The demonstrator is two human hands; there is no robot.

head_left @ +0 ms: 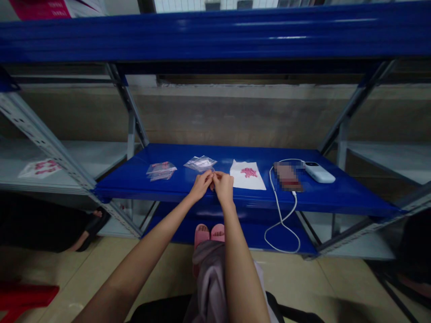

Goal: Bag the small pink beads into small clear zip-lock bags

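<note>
My left hand [202, 183] and my right hand [222, 183] meet above the front edge of the blue shelf [182, 187]. The fingers of both are pinched together, tip to tip. Whatever they hold is small and mostly hidden by the fingers. Just behind them lie flat clear plastic bags [201, 163]. On the left is a stack of clear bags with pink bits inside [161, 171]. Right of my right hand, a white sheet [240, 181] bears a small heap of pink pieces [248, 172].
A blurred-out phone [288, 176] and a pale blue power bank [319, 172] lie at the right, joined by a white cable [276, 215] that hangs over the edge. An upper blue beam [215, 38] crosses above. People sit at either side; a red stool [28, 296] stands lower left.
</note>
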